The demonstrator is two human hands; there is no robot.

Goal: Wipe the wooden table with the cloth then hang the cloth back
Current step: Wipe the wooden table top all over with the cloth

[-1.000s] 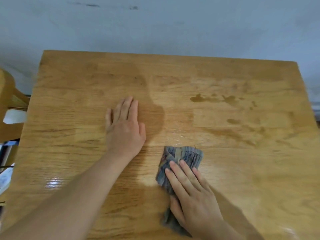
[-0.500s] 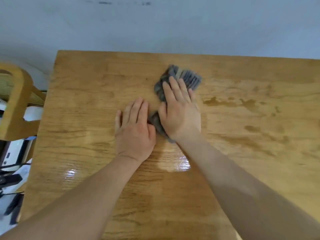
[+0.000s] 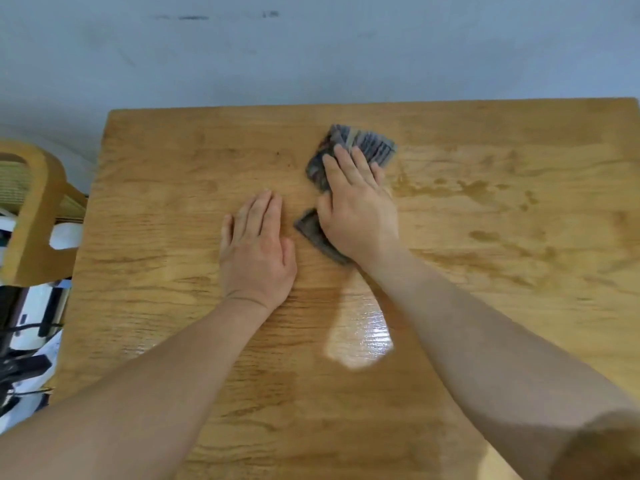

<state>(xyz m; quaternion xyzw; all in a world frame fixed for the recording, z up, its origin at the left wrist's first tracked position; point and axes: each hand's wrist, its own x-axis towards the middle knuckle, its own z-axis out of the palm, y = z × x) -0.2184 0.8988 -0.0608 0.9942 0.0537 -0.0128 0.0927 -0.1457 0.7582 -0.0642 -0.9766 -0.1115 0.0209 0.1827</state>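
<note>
Pressing flat, the right hand (image 3: 358, 216) pins the cloth (image 3: 360, 145) near the table (image 3: 485, 341) far edge; the left hand (image 3: 256, 251) lies open, empty, beside it.

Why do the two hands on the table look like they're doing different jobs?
The right hand presses on the grey cloth; the left hand lies on bare wooden table. The right hand reaches farther toward the wall; the left hand sits nearer the person. Both lie flat, palm down, fingers stretched out.

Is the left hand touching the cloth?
No. The left hand lies flat on the bare wooden table, apart from the cloth, which only the right hand presses.
</note>
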